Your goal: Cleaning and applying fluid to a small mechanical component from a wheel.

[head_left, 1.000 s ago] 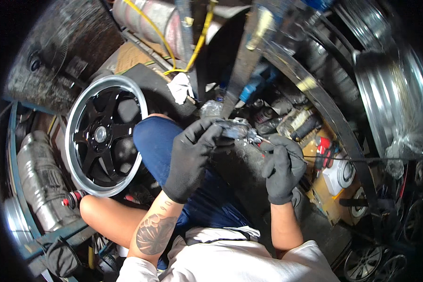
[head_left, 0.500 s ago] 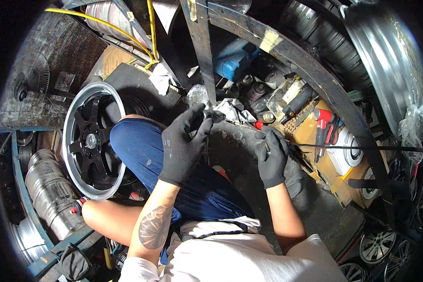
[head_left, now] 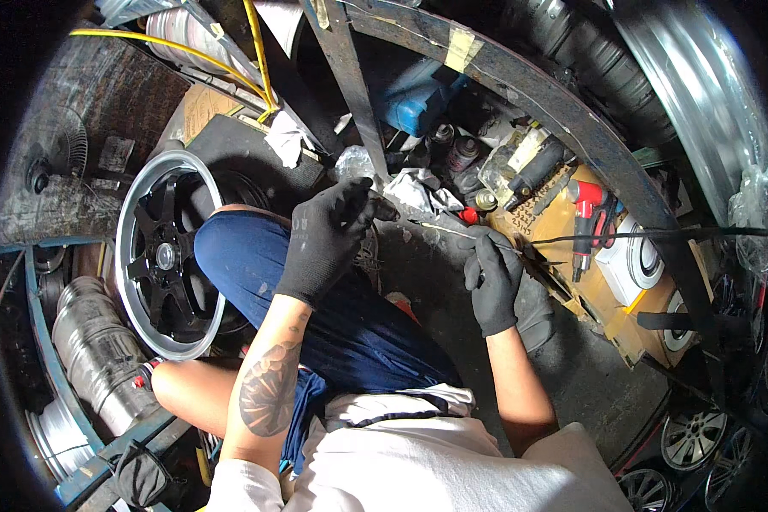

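My left hand, in a dark knit glove, is raised over my bent knee. Its fingers are closed round a small dark object, which looks like a little bottle or cap; most of it is hidden. Across from it, my gloved right hand pinches a fine paintbrush. The brush is slim, with a dark pointed tip aimed left at the small object, a short gap apart from it. Left of my knee stands a wheel rim with black spokes and a silver lip.
A dark metal frame arches over the far side. Beyond my hands lie a crumpled white cloth, a spray can and a blue case. At the right, a red-and-black air tool rests on cardboard. More rims surround me.
My left hand has shifted slightly left and turned, with its fingers more curled round the small object. The brush tip now shows clearly, apart from that object. The view has shifted a little.
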`<state>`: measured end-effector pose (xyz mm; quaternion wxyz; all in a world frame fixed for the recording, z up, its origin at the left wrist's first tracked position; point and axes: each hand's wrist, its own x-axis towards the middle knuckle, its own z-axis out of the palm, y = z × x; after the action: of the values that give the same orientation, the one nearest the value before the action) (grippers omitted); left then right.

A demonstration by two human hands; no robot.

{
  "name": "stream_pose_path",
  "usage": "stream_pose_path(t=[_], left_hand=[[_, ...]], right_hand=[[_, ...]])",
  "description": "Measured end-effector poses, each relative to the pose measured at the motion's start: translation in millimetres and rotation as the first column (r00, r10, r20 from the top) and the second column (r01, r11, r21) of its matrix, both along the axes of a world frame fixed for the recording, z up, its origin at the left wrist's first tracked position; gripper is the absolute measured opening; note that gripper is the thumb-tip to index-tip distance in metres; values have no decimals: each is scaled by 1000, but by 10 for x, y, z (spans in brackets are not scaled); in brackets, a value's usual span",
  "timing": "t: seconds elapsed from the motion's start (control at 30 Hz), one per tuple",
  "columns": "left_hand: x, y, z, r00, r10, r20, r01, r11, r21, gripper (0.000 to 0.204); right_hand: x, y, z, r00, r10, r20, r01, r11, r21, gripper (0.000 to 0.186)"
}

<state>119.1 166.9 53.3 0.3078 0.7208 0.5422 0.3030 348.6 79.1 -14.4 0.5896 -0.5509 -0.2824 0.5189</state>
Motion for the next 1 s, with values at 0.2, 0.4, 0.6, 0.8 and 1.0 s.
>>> stream_pose_path(t=[0.2,0.4,0.6,0.8,1.0], left_hand=[[6,2,47,989,133,67,-130,990,-50,27],[-6,-23,-1,987,150,59,-150,989,-6,28],[-12,-8,25,977,194,91,-164,949,-269,35],[-12,-4,68,981,192,42,-172,942,-289,34],[-20,-43,-5,984,148,100,-122,965,-232,32]], right_hand=[[-133,23,-267,1000,17,-2,-17,999,40,21],[-282,62,-443,681,-127,-721,40,990,-137,19],[-308,13,-523,605,-174,-777,69,984,-167,18],[-371,58,-540,561,-155,-813,27,985,-169,17],[-455,88,-615,541,-48,-840,-100,988,-121,17]])
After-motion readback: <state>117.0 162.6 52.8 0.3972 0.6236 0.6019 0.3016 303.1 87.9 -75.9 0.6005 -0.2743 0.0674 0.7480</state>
